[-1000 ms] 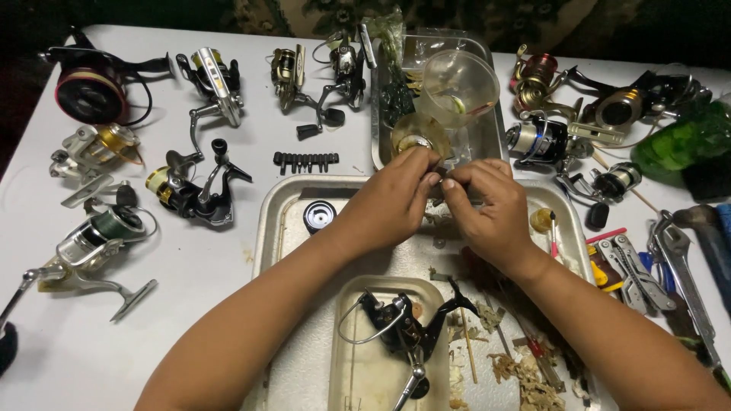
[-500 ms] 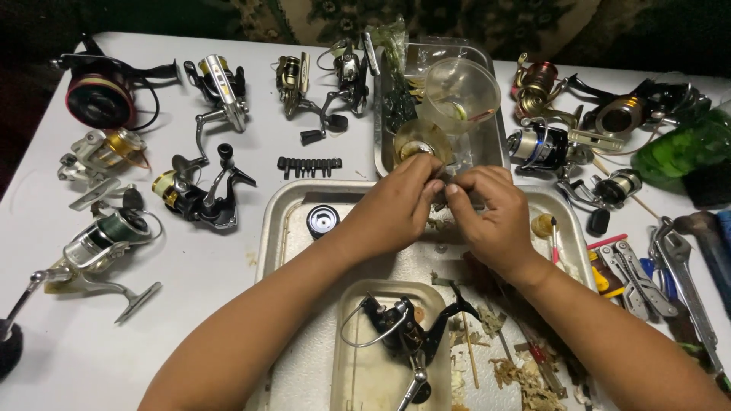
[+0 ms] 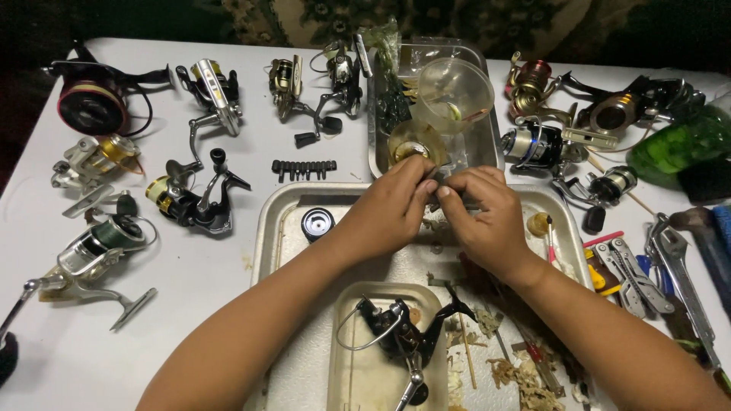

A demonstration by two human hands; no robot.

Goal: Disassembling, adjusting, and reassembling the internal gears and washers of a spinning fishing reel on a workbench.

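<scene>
- a small part (image 3: 435,190) is pinched between the fingertips of the left hand (image 3: 392,205) and the right hand (image 3: 483,217); it is almost wholly covered by the fingers, so its kind cannot be told.
- both hands are held clenched on it, above the far edge of the large metal tray (image 3: 282,228).
- a black round cap (image 3: 317,223) lies in that tray, left of the left hand.
- a black fishing reel (image 3: 400,335) lies in a smaller tray (image 3: 343,358), partly cut off by the lower frame edge.
- the debris (image 3: 518,373) beside it is too fine to be made out.
- a clear cup (image 3: 454,95) stands in a far tray (image 3: 377,114), its contents blurred.
- the pliers (image 3: 628,270) on the right are partly overlapped by other tools.
</scene>
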